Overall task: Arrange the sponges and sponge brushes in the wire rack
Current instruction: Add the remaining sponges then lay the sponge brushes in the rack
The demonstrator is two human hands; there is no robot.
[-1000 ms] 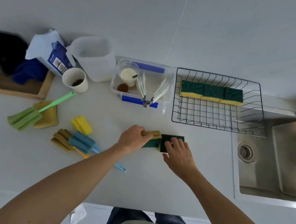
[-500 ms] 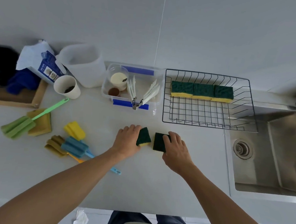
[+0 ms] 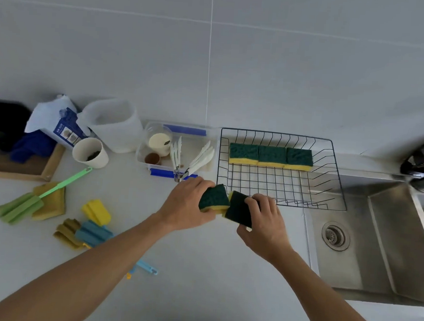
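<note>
Your left hand (image 3: 186,206) grips one green-and-yellow sponge (image 3: 214,198); your right hand (image 3: 264,223) grips a second sponge (image 3: 237,208) just before the wire rack (image 3: 339,184). Three sponges (image 3: 271,156) sit in its back row. Three sponge brushes (image 3: 19,208) lie left on the counter. Package (image 3: 67,130) writing is unreadable.

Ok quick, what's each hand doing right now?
Left hand: holding a green and yellow sponge.
Right hand: holding another green and yellow sponge, just in front of the wire rack.
</note>
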